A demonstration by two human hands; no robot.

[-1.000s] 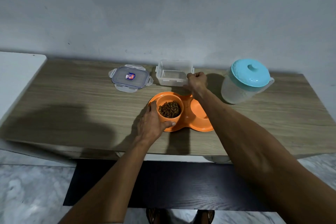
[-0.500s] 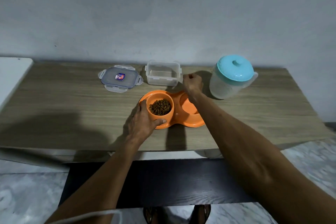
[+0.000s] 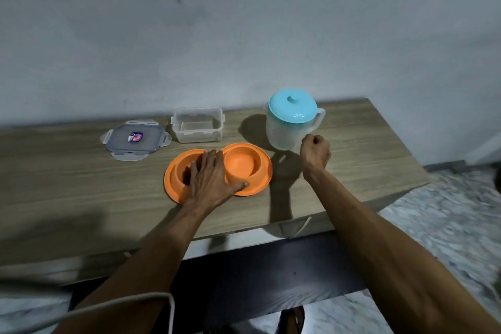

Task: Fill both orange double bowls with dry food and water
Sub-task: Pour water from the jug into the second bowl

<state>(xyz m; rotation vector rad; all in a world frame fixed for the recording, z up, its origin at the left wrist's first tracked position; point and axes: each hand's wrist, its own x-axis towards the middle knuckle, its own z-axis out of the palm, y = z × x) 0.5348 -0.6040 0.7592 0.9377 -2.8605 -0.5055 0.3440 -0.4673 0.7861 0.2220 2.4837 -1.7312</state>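
Note:
One orange double bowl (image 3: 245,168) sits on the wooden table (image 3: 67,184). My left hand (image 3: 210,179) lies flat over its left bowl and hides what is inside, with the thumb on the front rim. The right bowl looks bare inside. Behind and to the right stands a frosted pitcher (image 3: 284,133) with a teal lid (image 3: 292,106). My right hand (image 3: 315,153) is a loose fist just beside the pitcher's lower right side, with nothing in it. Only one double bowl is in view.
An open clear plastic container (image 3: 198,125) stands behind the bowl and looks nearly bare inside. Its grey lid (image 3: 135,139) lies flat to the left. A wall runs along the table's back edge. The table's right end is close to the pitcher.
My left hand slid from the left bowl's rim to lie flat over it. My right hand left the clear container and moved right to the pitcher. The view swung to the right.

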